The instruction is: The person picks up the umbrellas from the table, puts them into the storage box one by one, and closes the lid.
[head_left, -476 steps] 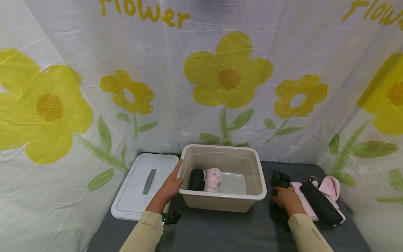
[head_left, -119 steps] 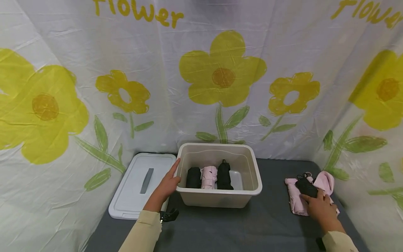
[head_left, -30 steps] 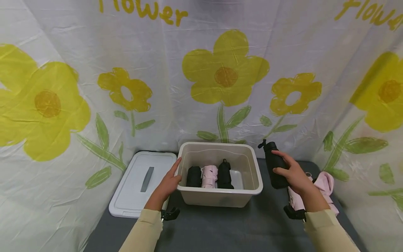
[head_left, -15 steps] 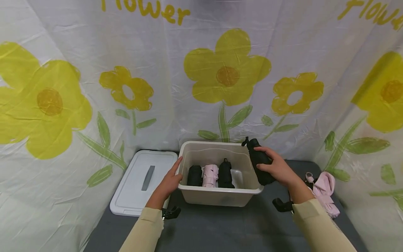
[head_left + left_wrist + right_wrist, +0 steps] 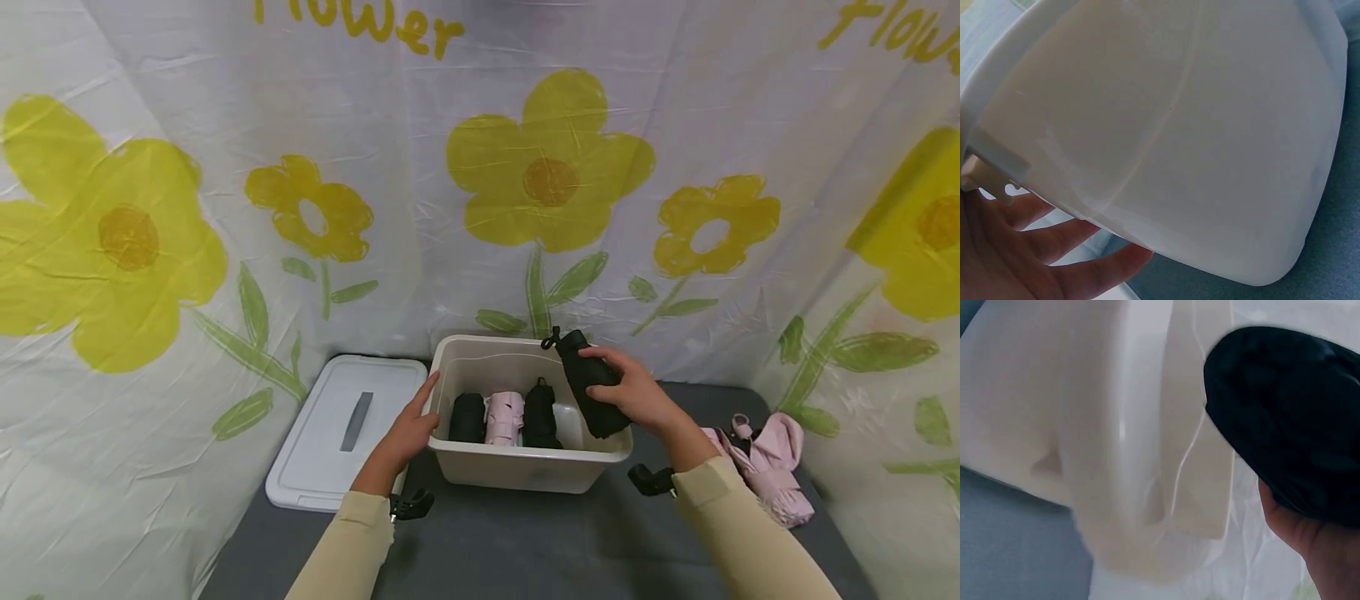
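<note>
My right hand [image 5: 633,392] grips a black folded umbrella [image 5: 588,379] by its middle, tilted, above the right part of a beige plastic bin [image 5: 517,467]. Its strap end points up and left. Large in the right wrist view is the dark umbrella [image 5: 1291,419], with the bin rim [image 5: 1141,425] beside it. At the bin's left side, my left hand [image 5: 405,433] rests with fairly straight fingers; in the left wrist view the fingers [image 5: 1104,269] touch the outer wall. Inside stand a black umbrella [image 5: 467,417], a pink one [image 5: 504,418] and another black one [image 5: 540,417], side by side.
A white lid [image 5: 322,450] with a grey handle lies left of the bin on the dark grey table [image 5: 517,542]. Pink folded umbrellas [image 5: 776,467] lie at the right, partly behind my right forearm. A flower-printed curtain [image 5: 405,167] hangs close behind.
Earlier, a second black umbrella went from the right-hand group into the bin. Since then my right hand has lifted another black one and carried it left over the bin. The left hand stays put.
</note>
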`<state>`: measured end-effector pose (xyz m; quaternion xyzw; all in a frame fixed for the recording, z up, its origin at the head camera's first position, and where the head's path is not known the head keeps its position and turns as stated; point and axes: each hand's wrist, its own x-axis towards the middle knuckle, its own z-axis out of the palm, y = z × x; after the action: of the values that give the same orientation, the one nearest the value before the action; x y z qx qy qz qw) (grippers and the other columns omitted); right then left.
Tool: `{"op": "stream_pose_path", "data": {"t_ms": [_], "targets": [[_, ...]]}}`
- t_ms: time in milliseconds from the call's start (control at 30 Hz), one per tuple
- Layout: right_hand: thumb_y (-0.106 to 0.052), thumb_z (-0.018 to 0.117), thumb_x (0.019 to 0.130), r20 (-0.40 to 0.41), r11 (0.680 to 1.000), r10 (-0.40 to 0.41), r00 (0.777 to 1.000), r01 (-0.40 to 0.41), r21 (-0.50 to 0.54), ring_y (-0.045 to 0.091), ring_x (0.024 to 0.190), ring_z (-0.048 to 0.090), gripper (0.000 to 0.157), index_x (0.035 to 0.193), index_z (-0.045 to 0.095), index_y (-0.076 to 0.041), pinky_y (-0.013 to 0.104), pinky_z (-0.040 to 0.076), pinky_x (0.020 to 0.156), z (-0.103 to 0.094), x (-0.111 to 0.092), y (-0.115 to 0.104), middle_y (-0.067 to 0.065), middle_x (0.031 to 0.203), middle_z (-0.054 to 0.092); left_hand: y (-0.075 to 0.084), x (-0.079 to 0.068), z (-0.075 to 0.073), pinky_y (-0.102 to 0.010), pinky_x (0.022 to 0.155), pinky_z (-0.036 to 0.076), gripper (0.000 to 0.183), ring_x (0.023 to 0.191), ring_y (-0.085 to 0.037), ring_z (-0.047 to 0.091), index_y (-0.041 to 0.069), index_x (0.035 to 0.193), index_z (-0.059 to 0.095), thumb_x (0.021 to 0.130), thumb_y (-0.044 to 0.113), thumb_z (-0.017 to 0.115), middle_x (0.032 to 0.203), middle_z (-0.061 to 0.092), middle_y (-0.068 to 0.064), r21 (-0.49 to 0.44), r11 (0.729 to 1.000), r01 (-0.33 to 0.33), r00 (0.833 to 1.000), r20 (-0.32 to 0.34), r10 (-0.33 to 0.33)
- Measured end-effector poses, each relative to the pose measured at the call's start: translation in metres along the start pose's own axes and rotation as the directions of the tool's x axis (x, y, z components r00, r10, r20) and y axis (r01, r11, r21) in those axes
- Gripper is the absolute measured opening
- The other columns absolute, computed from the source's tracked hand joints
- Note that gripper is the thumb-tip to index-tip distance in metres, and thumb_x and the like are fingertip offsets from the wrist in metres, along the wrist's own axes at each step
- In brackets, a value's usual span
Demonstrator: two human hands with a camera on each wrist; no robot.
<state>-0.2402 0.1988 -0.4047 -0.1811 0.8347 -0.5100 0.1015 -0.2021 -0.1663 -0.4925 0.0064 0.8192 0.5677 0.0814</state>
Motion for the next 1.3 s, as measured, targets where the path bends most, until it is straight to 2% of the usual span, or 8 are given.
{"op": "stream_pose_path", "data": {"t_ms": [267,533,667,767,900,1033,1133,1300], "targets": [[-0.014,0.068,0.087,0.014,0.975,0.096,0.995,-0.091,-0.204,0.029,0.092,0.065,0.054,0.138,0.052,-0.019,0.037,0.056,0.067,0.012,0.012,-0.01,0.022,0.129,0.055,-0.001,0.0,0.0,-0.066,0.106,0.03,0.076,0.145,-0.04,0.023,0.032,0.156,0.015,0.089,0.005,0.038,0.162,0.014,-0.014,0.008,1.0,0.003,1.0,-0.005,-0.003],[-0.016,0.07,0.084,0.06,0.906,0.124,0.99,-0.089,-0.414,0.03,0.1,0.061,0.054,0.136,0.056,-0.017,0.037,0.05,0.072,0.017,0.027,-0.012,0.017,0.146,0.044,-0.003,0.002,0.002,-0.064,0.109,0.028,0.078,0.146,-0.037,0.022,0.034,0.156,0.017,0.088,0.003,0.039,0.162,0.017,-0.013,-0.001,1.0,0.001,1.0,-0.017,-0.001],[-0.014,0.07,0.082,0.101,0.885,0.14,0.985,-0.078,-0.46,0.026,0.098,0.058,0.055,0.135,0.057,-0.015,0.035,0.046,0.07,0.017,0.033,-0.013,0.019,0.146,0.045,-0.003,0.001,0.001,-0.066,0.107,0.028,0.077,0.146,-0.039,0.021,0.033,0.156,0.017,0.089,0.003,0.038,0.162,0.016,-0.013,0.005,1.0,0.004,1.0,-0.015,-0.004],[-0.01,0.07,0.082,0.134,0.88,0.16,0.978,-0.08,-0.468,0.025,0.082,0.053,0.056,0.136,0.056,-0.013,0.034,0.041,0.065,0.018,0.037,-0.012,0.019,0.146,0.046,-0.002,0.0,0.001,-0.067,0.106,0.028,0.076,0.146,-0.039,0.021,0.033,0.156,0.017,0.089,0.003,0.038,0.162,0.015,-0.013,0.006,1.0,0.005,1.0,-0.012,-0.005],[-0.007,0.071,0.081,0.172,0.867,0.165,0.971,-0.06,-0.494,0.028,0.09,0.056,0.056,0.135,0.057,-0.01,0.034,0.043,0.068,0.019,0.044,-0.01,0.018,0.143,0.05,-0.001,0.001,0.001,-0.066,0.108,0.027,0.076,0.146,-0.038,0.02,0.034,0.156,0.016,0.089,0.004,0.038,0.162,0.016,-0.013,0.0,1.0,0.001,1.0,-0.013,-0.001],[-0.006,0.073,0.079,0.199,0.847,0.165,0.966,-0.035,-0.531,0.034,0.121,0.053,0.055,0.133,0.06,-0.008,0.036,0.048,0.079,0.02,0.048,-0.01,0.018,0.14,0.054,-0.001,0.002,0.0,-0.064,0.11,0.025,0.076,0.147,-0.037,0.02,0.034,0.156,0.017,0.089,0.004,0.038,0.162,0.017,-0.013,-0.005,1.0,-0.004,1.0,-0.015,0.004],[-0.007,0.074,0.077,0.223,0.839,0.163,0.961,-0.017,-0.543,0.037,0.12,0.054,0.055,0.131,0.061,-0.007,0.038,0.05,0.08,0.019,0.05,-0.008,0.019,0.137,0.056,-0.003,0.002,0.0,-0.064,0.11,0.025,0.076,0.147,-0.037,0.02,0.034,0.156,0.017,0.09,0.004,0.039,0.162,0.017,-0.013,-0.004,1.0,-0.004,1.0,-0.015,0.004],[-0.011,0.076,0.074,0.244,0.807,0.181,0.953,-0.002,-0.59,0.029,0.106,0.059,0.054,0.127,0.064,-0.008,0.032,0.049,0.074,0.019,0.052,-0.008,0.02,0.132,0.059,-0.006,0.004,0.0,-0.065,0.109,0.026,0.075,0.147,-0.037,0.02,0.034,0.155,0.018,0.09,0.004,0.039,0.162,0.018,-0.012,0.0,1.0,-0.005,1.0,-0.017,0.005]]}}
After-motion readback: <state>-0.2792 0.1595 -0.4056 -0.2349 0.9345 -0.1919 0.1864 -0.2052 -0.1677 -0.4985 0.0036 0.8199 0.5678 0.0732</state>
